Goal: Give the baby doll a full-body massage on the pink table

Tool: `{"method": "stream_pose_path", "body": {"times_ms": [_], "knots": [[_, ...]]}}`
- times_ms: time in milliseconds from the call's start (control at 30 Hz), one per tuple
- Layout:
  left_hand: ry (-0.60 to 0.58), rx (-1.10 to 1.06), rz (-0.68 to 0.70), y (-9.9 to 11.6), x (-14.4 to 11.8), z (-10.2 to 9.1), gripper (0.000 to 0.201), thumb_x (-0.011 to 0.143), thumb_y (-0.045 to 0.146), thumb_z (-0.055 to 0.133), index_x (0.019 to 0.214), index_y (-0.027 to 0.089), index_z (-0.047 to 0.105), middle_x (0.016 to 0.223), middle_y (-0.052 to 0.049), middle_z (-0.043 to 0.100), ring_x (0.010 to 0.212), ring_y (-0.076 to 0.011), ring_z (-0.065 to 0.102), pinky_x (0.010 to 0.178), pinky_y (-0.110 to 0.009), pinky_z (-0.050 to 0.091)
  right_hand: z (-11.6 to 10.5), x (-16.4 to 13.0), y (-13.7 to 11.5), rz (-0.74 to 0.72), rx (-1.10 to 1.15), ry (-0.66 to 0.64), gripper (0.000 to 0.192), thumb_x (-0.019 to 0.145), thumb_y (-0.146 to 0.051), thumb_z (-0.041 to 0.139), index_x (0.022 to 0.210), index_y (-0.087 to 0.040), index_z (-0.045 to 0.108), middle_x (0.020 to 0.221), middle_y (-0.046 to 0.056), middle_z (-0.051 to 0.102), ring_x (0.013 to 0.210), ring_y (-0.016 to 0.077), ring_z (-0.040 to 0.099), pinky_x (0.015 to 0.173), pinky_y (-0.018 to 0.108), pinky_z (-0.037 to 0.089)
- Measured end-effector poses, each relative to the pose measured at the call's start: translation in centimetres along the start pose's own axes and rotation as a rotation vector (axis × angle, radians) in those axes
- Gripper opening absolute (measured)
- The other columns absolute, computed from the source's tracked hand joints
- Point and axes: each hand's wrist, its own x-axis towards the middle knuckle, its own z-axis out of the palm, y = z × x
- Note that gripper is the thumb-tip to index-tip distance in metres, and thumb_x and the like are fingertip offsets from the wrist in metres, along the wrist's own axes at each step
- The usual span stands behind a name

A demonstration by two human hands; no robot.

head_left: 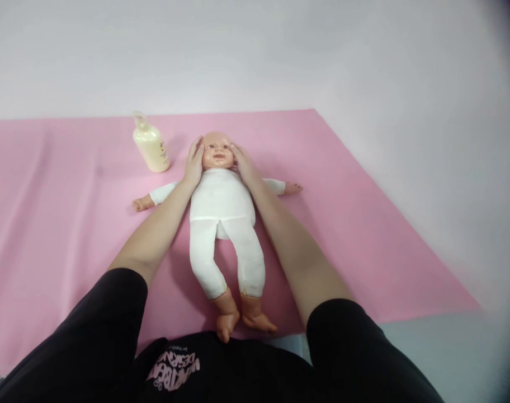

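Note:
A baby doll (pixel 222 193) in a white top and leggings lies on its back, arms spread and feet toward me. My left hand (pixel 193 162) rests along one side of the doll's head, its fingers straight and flat against the cheek and temple. On the other side, my right hand (pixel 244 164) lies against the head in the same way, with fingers stretched out. The palms and the undersides of the fingers are hidden. To the left of the head stands a pump bottle (pixel 151 146) of pale yellow liquid, apart from both hands.
Under the doll is a pink sheet (pixel 347 224), with soft folds at the left. Its right edge runs diagonally, with a pale surface (pixel 426 168) beyond it. A plain whitish background (pixel 238 56) fills the far side.

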Motion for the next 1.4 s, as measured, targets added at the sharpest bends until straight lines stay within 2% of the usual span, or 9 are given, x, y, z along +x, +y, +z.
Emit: {"method": "stream_pose_path", "body": {"times_ms": [233,533,733,933,1067,1200,1400], "knots": [[0.0,0.014,0.013,0.0,0.0,0.0,0.079,0.082,0.084,0.062,0.135,0.026,0.062,0.157,-0.01,0.057,0.155,-0.0289,0.045,0.131,-0.042,0.031,0.4,-0.5,-0.6,0.03,0.062,0.038,0.056,0.092,-0.066,0.06,0.135,-0.03,0.063,0.145,0.004,0.069,0.13,0.0247,0.067,0.104,0.043,0.062],[-0.022,0.045,0.005,0.6,-0.3,0.0,0.074,0.089,0.081,0.057,0.139,0.026,0.061,0.159,-0.009,0.055,0.158,-0.0284,0.039,0.134,-0.042,0.027,0.4,-0.7,-0.9,0.055,0.007,0.048,0.056,0.095,-0.067,0.055,0.139,-0.032,0.06,0.144,0.003,0.069,0.129,0.0245,0.069,0.103,0.043,0.063],[-0.014,0.059,0.015,0.9,-0.3,0.0,0.068,0.09,0.078,0.059,0.135,0.027,0.062,0.156,-0.008,0.058,0.155,-0.0275,0.044,0.133,-0.041,0.028,0.4,-0.5,-0.7,0.032,-0.01,0.053,0.056,0.097,-0.066,0.053,0.14,-0.031,0.059,0.147,0.004,0.067,0.131,0.0233,0.066,0.104,0.041,0.062],[-0.01,0.067,0.015,0.2,0.0,-0.2,0.068,0.092,0.076,0.057,0.138,0.025,0.061,0.157,-0.009,0.056,0.156,-0.0277,0.043,0.133,-0.04,0.028,0.3,-0.3,-0.6,0.033,0.024,0.063,0.059,0.092,-0.068,0.058,0.137,-0.03,0.062,0.147,0.006,0.066,0.137,0.0261,0.063,0.11,0.046,0.059],[0.0,0.038,0.02,-0.8,0.3,-0.1,0.072,0.089,0.08,0.057,0.138,0.027,0.06,0.156,-0.008,0.057,0.153,-0.0275,0.047,0.131,-0.042,0.032,0.4,-0.4,-0.8,0.041,0.002,0.044,0.062,0.092,-0.072,0.055,0.137,-0.03,0.061,0.147,0.006,0.066,0.135,0.0277,0.064,0.109,0.047,0.06],[0.016,0.03,0.032,-1.5,0.6,0.1,0.075,0.087,0.083,0.056,0.137,0.027,0.061,0.155,-0.008,0.057,0.152,-0.0271,0.048,0.13,-0.042,0.034,0.6,-0.7,-1.2,0.04,0.017,0.054,0.058,0.094,-0.067,0.055,0.138,-0.029,0.06,0.148,0.007,0.065,0.134,0.0271,0.065,0.107,0.045,0.06],[0.017,0.034,0.032,-1.0,0.4,0.0,0.082,0.082,0.087,0.058,0.137,0.027,0.06,0.154,-0.009,0.057,0.152,-0.0284,0.048,0.129,-0.042,0.034,0.8,-1.0,-1.5,0.0,0.009,0.065,0.052,0.097,-0.061,0.055,0.136,-0.027,0.06,0.148,0.007,0.065,0.135,0.0255,0.064,0.105,0.042,0.061]]}}
